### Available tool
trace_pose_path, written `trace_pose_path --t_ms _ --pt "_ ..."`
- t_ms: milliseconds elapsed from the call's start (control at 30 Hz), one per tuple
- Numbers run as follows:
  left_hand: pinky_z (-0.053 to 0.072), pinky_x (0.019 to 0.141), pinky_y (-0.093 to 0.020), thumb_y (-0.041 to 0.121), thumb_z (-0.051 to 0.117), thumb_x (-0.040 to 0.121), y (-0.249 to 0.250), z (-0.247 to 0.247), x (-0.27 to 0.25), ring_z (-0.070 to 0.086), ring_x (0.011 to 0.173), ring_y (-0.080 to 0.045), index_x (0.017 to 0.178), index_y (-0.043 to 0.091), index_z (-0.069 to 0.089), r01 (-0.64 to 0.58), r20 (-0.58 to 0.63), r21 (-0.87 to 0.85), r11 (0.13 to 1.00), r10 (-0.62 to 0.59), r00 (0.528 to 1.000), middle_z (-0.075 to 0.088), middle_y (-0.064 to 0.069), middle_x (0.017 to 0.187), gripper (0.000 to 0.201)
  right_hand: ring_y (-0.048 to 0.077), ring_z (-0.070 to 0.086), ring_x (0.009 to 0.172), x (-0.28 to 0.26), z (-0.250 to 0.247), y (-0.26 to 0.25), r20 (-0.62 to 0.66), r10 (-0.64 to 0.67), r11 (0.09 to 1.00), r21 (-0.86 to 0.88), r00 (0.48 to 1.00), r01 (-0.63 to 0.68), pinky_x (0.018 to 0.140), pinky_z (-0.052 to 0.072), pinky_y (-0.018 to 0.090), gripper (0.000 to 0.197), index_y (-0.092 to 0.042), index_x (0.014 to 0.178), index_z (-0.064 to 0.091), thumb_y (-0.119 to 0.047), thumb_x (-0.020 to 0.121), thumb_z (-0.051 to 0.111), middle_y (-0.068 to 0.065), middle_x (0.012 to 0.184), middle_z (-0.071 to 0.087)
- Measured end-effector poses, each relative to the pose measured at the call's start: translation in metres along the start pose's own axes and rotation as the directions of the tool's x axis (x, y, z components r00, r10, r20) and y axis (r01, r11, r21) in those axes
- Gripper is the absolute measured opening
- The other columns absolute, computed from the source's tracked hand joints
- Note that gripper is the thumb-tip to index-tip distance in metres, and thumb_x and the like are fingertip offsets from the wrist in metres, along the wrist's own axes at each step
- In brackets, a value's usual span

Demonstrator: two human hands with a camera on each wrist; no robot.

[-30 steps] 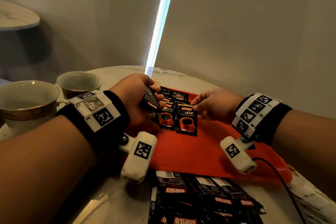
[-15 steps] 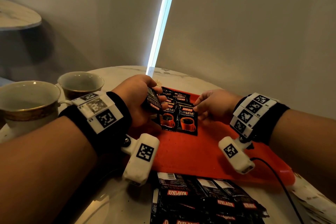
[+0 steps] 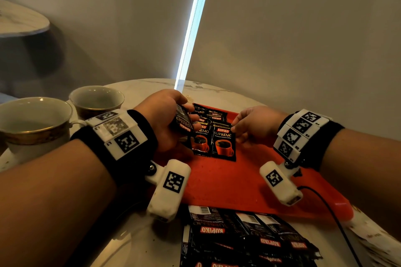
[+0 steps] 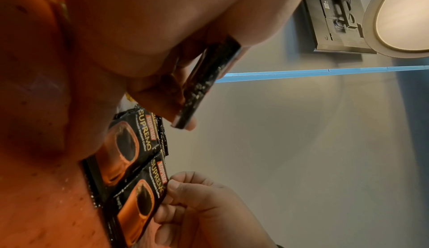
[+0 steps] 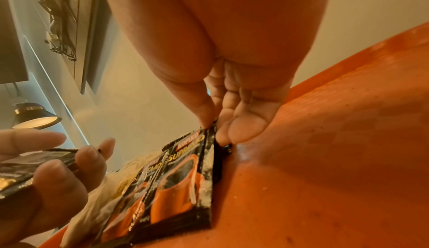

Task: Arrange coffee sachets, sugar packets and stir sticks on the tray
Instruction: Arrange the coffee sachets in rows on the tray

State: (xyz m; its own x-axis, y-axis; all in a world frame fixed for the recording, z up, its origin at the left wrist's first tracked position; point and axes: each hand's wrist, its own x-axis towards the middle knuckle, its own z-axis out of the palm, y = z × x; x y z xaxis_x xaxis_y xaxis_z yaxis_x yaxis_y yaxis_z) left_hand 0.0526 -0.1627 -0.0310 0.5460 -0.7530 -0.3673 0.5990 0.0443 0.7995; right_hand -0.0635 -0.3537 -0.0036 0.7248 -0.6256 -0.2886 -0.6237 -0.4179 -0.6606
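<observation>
Barely shifted, my right hand (image 3: 252,124) pinches the right sachet (image 3: 224,142) flat on the tray (image 3: 227,182), left hand (image 3: 167,119) gripping a spare sachet (image 3: 183,124); tugging could skew its neighbour

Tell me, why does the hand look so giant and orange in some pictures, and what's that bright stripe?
Wrist views: each camera sits close, so the left hand and right hand bulge, tinted by the red tray. Head view: the stripe is a bright gap of light in a dim room.
</observation>
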Motion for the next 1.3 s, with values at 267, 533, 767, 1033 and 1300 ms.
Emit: trace_pose_path --t_ms 267,533,767,1033,1300 --pt "0.051 0.07 -0.045 0.027 0.043 0.094 0.0 0.002 -0.003 0.058 0.079 -0.028 0.102 0.009 0.058 0.006 0.006 -0.003 1.0 -0.006 1.0 0.057 -0.013 0.09 0.025 0.019 0.059 0.058 -0.003 -0.002 0.0 0.029 0.006 1.0 0.028 1.0 -0.007 0.048 0.052 0.028 0.011 -0.007 0.095 0.057 0.004 0.095 0.059 0.011 0.076 0.061" --pt "0.05 0.085 -0.057 0.032 0.04 0.096 0.002 0.004 -0.009 0.059 0.072 -0.025 0.103 0.014 0.057 -0.002 0.023 0.002 1.0 0.002 1.0 0.059 -0.007 0.081 0.026 0.019 0.051 0.058 -0.007 -0.01 -0.001 0.047 0.014 0.998 0.058 0.999 -0.016 0.046 0.046 0.025 0.014 -0.007 0.089 0.056 0.006 0.095 0.057 0.009 0.07 0.055" --pt "0.054 0.069 -0.041 0.034 0.037 0.095 0.003 0.005 -0.014 0.063 0.069 -0.026 0.106 0.011 0.06 -0.058 -0.008 -0.005 0.998 0.058 0.998 0.068 -0.012 0.086 0.034 0.019 0.062 0.062 -0.01 -0.021 -0.005 -0.099 -0.12 0.991 0.05 0.988 0.125 0.054 0.05 0.032 0.01 -0.009 0.093 0.063 0.001 0.09 0.066 0.009 0.076 0.066" --pt "0.043 0.049 -0.022 0.023 0.036 0.097 0.004 0.008 -0.025 0.062 0.078 -0.026 0.11 0.012 0.058 -0.09 -0.021 -0.04 0.995 0.089 0.996 0.073 -0.016 0.101 0.028 0.008 0.062 0.066 -0.042 -0.006 -0.033 0.02 -0.523 0.852 0.017 0.852 0.523 0.057 0.048 0.025 0.018 -0.019 0.096 0.068 -0.012 0.083 0.078 -0.005 0.076 0.07" --pt "0.053 0.045 -0.022 0.013 0.035 0.102 0.003 0.009 -0.022 0.063 0.078 -0.026 0.123 -0.002 0.057 -0.147 -0.003 -0.157 0.977 0.148 0.989 0.059 -0.02 0.107 0.033 0.017 0.071 0.089 -0.061 0.019 -0.045 0.065 -0.641 0.742 -0.202 0.765 0.639 0.076 0.06 0.029 0.036 -0.034 0.098 0.067 -0.015 0.074 0.087 0.002 0.097 0.074"
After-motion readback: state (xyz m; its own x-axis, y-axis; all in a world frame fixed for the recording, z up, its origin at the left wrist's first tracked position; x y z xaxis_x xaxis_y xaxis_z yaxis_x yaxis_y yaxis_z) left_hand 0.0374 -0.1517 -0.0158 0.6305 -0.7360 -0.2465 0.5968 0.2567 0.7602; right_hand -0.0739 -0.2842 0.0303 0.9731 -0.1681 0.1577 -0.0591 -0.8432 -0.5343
